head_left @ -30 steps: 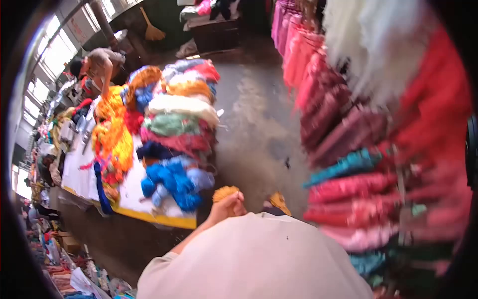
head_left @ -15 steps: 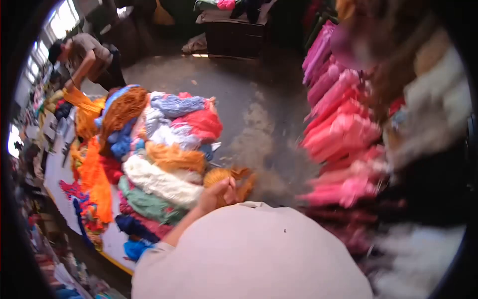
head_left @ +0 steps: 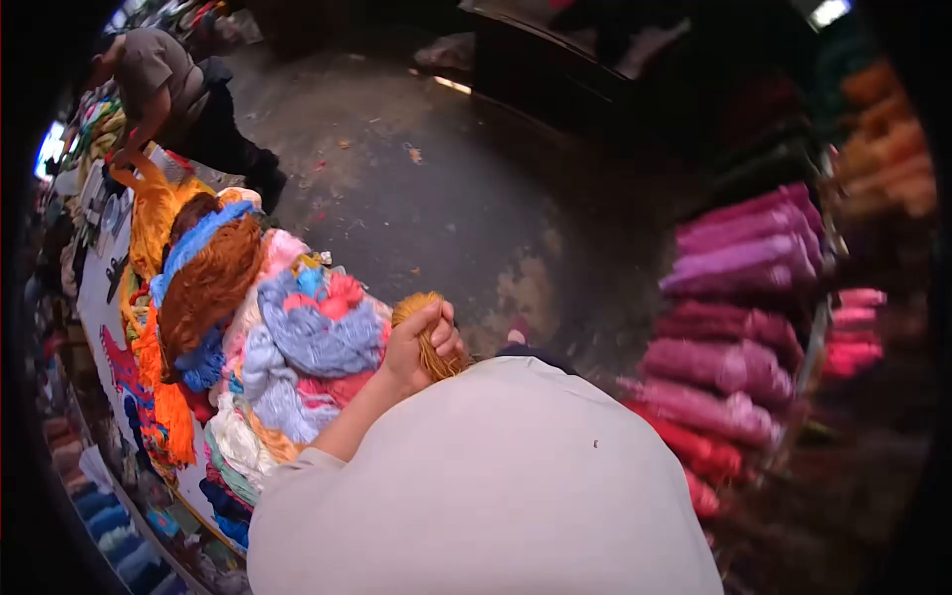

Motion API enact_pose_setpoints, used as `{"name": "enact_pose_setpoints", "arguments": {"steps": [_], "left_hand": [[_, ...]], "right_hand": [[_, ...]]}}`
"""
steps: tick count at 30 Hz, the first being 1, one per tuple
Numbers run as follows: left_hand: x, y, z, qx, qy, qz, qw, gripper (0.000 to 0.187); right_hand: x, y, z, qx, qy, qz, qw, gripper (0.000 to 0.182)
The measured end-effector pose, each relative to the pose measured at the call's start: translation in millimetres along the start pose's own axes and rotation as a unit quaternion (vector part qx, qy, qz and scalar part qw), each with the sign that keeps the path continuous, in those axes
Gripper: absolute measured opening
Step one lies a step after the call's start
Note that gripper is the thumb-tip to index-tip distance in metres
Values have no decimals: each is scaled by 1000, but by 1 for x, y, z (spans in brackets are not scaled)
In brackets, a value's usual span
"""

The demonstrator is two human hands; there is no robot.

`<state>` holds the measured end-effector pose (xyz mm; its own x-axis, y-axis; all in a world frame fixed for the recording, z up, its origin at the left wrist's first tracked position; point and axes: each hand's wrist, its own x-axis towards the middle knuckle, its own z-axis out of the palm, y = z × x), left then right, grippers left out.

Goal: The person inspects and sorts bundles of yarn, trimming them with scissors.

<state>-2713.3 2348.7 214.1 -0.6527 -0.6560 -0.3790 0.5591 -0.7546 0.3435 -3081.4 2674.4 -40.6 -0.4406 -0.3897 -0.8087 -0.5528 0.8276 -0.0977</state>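
My left hand [head_left: 413, 349] is closed around a bundle of golden-yellow yarn [head_left: 436, 361], held just in front of my body. Part of the bundle sticks out above the fist and loose strands hang below it. Just left of the hand, a heap of yarn hanks lies on a white-topped table [head_left: 97, 276]. Nearest are a pale blue hank [head_left: 332, 347] and coral yarn [head_left: 339, 297], with a brown hank [head_left: 213, 288] and bright orange yarn [head_left: 177, 407] farther left. My right hand is not in view.
At the far left, a person [head_left: 159, 84] bends over the table with their hands at golden-orange yarn [head_left: 151, 223]. Purple hanks [head_left: 744, 253] and pink hanks [head_left: 719, 362] are stacked on a rack at the right. A dark cabinet [head_left: 545, 79] stands at the back, beyond the concrete floor [head_left: 397, 198].
My view has shifted forward and turned, bringing purple hanks in at the right. My left hand still holds the yellow yarn, whose loose end no longer trails out to the right.
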Motion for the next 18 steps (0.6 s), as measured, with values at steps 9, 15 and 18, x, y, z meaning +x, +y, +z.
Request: {"name": "enact_pose_setpoints", "arguments": {"steps": [9,15,18], "left_hand": [[154,142,12,-73,81,224,968,26],[287,332,-1,-48,66,232,969,24],[339,444,15,-50,108,242,963,23]], "right_hand": [[189,-338,-374,-169,14,-125,978,35],[300,-542,-451,-242,15,-209,948,48],[330,-668,-486,-230,5,-219,948,48]]}}
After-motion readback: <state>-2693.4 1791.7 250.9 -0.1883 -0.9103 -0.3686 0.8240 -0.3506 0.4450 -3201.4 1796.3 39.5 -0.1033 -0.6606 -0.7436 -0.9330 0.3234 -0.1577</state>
